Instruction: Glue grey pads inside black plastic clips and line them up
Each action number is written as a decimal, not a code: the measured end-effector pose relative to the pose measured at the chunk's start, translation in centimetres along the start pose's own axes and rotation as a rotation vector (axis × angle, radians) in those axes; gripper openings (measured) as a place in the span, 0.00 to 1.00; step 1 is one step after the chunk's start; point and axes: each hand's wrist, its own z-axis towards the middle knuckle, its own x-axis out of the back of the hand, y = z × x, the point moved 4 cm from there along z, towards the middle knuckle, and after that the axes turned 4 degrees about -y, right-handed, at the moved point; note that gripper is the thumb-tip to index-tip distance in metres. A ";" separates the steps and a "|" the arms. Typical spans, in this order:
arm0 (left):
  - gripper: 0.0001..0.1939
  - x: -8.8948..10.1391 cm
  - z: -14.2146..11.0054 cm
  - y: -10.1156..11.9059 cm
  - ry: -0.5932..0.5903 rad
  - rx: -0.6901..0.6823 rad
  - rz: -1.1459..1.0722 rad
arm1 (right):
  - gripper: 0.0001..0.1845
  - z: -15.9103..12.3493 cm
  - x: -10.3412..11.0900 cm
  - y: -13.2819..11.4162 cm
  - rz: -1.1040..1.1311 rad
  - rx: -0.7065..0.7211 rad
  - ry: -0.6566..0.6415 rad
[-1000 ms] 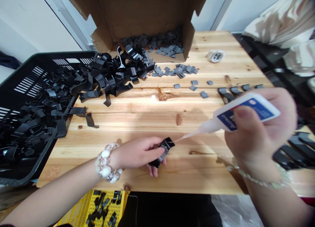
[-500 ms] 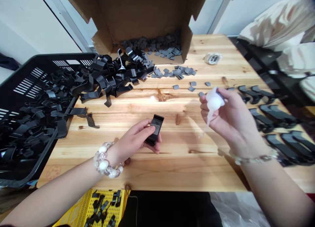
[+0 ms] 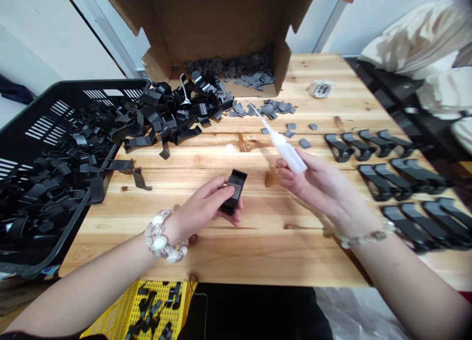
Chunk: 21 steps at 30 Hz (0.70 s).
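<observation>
My left hand [image 3: 206,204] grips a small black plastic clip [image 3: 233,190] just above the wooden table [image 3: 239,251], thumb on its top face. My right hand [image 3: 317,182] holds a white glue bottle [image 3: 283,148] with its thin nozzle pointing up and away to the left, toward the loose grey pads [image 3: 275,108]. The two hands are about a hand's width apart. Both wrists wear bead bracelets.
An open cardboard box [image 3: 221,30] with grey pads stands at the back. A black crate [image 3: 40,153] full of black clips spills a pile [image 3: 173,113] onto the table. Rows of clips [image 3: 398,177] lie at the right. A yellow crate [image 3: 147,310] sits below the table's front edge.
My right hand swung the glue bottle away from the clip and turned its nozzle up and back. My left hand lifted the clip slightly and turned its face upward.
</observation>
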 end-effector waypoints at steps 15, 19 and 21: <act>0.10 0.0 0.1 -0.2 0.007 -0.085 0.061 | 0.15 0.7 0.4 1.9 -0.608 0.314 0.015; 0.11 0.0 0.2 -0.3 -0.009 -0.103 0.038 | 0.16 1.1 1.0 2.1 -0.852 0.364 0.034; 0.12 0.1 0.3 -0.5 -0.008 -0.078 0.007 | 0.19 0.7 1.0 1.5 -1.008 0.446 0.112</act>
